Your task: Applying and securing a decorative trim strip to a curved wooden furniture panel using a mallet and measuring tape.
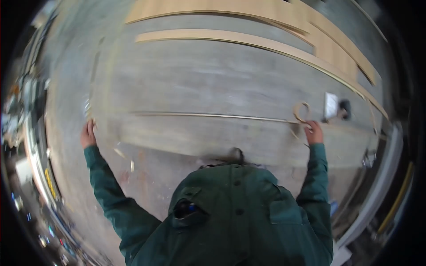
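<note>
Head view shows the right hand [314,132] pinched on a thin pale strip of wood edging [213,115], whose free end curls into a loop [301,111] just above the fingers. The left hand [88,134] lies far out on the other side, fingers laid on the left end of the wide grey board [213,84]; whether it pinches the strip there or only presses the board, I cannot tell through the blur. The strip runs as a fine line along the board between the two hands, both arms in green sleeves spread wide.

To do this well, I judge the strip wants even tension from both ends, kept flat on the board so it does not kink, with the curled end held from twisting. Beyond the board lie long light-wood planks [248,40], and near the right hand a small white rectangular object [330,105] beside a dark one [345,107].
</note>
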### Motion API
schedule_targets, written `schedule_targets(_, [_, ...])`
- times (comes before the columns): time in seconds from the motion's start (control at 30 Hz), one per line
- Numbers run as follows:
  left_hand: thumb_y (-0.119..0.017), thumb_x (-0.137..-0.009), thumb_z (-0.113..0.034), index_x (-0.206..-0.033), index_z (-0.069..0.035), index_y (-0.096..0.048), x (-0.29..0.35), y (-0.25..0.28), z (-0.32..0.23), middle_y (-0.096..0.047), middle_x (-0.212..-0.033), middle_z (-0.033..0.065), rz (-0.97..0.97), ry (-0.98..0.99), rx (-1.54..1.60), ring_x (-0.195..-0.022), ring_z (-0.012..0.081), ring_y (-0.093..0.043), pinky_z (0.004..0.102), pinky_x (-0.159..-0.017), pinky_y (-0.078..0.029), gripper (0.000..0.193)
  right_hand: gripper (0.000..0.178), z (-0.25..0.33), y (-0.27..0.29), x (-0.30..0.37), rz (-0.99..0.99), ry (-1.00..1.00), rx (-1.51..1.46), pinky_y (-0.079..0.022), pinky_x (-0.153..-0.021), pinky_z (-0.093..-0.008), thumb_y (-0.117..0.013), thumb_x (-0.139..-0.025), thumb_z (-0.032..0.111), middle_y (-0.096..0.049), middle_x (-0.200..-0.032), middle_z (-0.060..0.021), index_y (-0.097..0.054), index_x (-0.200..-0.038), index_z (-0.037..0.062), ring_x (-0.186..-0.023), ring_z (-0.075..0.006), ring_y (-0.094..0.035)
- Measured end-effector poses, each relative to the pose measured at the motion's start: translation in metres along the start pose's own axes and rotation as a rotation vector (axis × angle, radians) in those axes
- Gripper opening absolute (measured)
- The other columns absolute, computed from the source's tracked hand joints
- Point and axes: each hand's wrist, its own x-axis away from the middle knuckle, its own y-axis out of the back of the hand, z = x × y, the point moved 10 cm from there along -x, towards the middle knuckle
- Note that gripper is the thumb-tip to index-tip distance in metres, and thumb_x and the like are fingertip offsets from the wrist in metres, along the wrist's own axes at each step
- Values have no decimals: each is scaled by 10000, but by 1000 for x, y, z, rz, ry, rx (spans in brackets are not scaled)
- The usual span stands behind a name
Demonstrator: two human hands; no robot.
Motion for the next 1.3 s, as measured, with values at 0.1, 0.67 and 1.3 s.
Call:
schedule_targets(0.1, [-566,-984,-285,-1112,-39,-614,14,-68,12,-712,-971,142,76,-183,-70,-922,237,-688,360,-826,-518,281,241,23,7,14,-15,-52,-92,-539,-748,-347,-683,-884,166,-670,-1042,-141,-689,-1094,48,-859,-298,-655])
schedule_targets(0.67, [-705,-737,-101,-1178,-75,-624,277,-274,-438,-610,-1167,186,433,-1015,249,-1096,382,-571,471,-961,-462,449,212,63,35,62,-30,-14,-187,-489,-563,-323,-786,-811,261,-667,-734,-92,-721,-822,60,-607,-231,-631])
schedule_targets(1.3, [-727,-819,-147,-951,-137,-713,397,-324,-600,-659,-839,36,719,-1284,546,-785,230,-663,354,-638,-542,132,178,-91,82,105,-269,-51,179,-499,-798,-413,-760,-739,122,-673,-935,-73,-708,-908,103,-916,-313,-613])
